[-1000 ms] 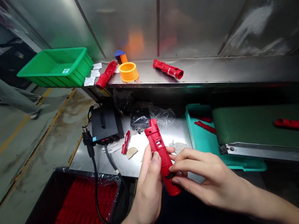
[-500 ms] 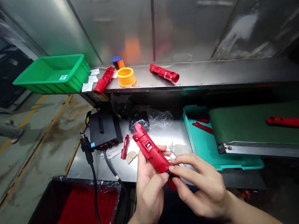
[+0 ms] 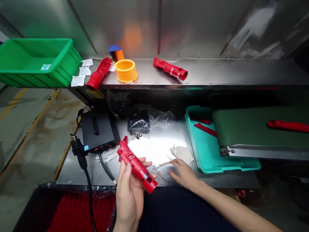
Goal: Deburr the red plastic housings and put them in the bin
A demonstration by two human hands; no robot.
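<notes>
My left hand (image 3: 129, 193) is wrapped around a long red plastic housing (image 3: 139, 168), tilted with its open round end toward me. A dark ring shows near that end, beside a square opening. Low over the metal bench, my right hand (image 3: 184, 174) has its thumb and fingers apart. Its fingertips are at the handle of a small pair of pliers (image 3: 161, 166), which lies on the bench with its handles spread. Whether the fingers press on that handle I cannot tell. A pale cloth-like piece (image 3: 181, 152) lies just beyond the right hand.
On the shelf stand a green bin (image 3: 63, 69), a yellow ring (image 3: 126, 71) and two red housings (image 3: 170, 69). A black box (image 3: 98, 130) with a cabled tool (image 3: 78, 152) is at left. A turquoise tray (image 3: 207, 158) adjoins a green conveyor (image 3: 243, 128). Red parts (image 3: 74, 225) fill a crate.
My right hand has left the red housing and moved down to the pliers. The left hand has shifted left, still holding the housing, now turned to show another side. The view has shifted slightly.
</notes>
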